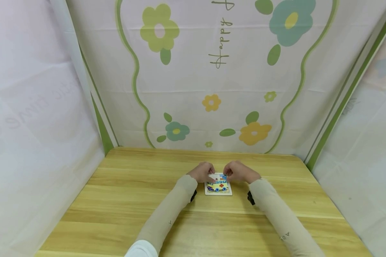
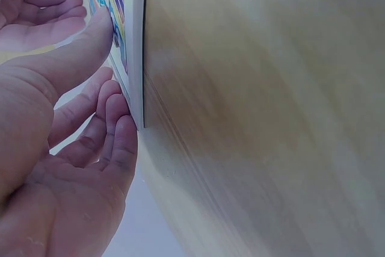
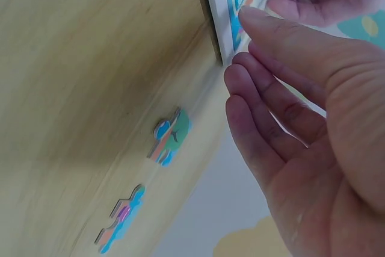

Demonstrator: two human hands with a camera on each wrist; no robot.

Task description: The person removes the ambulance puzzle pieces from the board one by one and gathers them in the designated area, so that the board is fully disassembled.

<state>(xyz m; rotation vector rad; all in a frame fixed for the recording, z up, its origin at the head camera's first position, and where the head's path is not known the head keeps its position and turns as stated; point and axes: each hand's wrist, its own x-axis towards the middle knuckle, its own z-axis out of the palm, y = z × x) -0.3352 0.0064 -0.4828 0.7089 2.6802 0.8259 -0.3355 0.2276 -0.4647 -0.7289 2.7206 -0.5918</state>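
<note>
A small framed jigsaw puzzle (image 1: 218,192) with an ambulance picture lies flat on the wooden table, between both hands. My left hand (image 1: 202,172) grips its far left part; in the left wrist view the thumb (image 2: 99,34) rests on the picture, with the curled fingers (image 2: 123,142) by the frame's edge. At the far right corner my right hand (image 1: 241,172) holds the puzzle, its thumb (image 3: 258,21) on a blue part of the picture and its fingers beside the frame. Part of the picture is hidden under the hands.
Two loose jigsaw pieces, a green and blue one (image 3: 174,133) and a blue and pink one (image 3: 124,216), lie on the table in the right wrist view. A flowered cloth (image 1: 186,78) hangs behind the table (image 1: 132,214), with more cloth on both sides.
</note>
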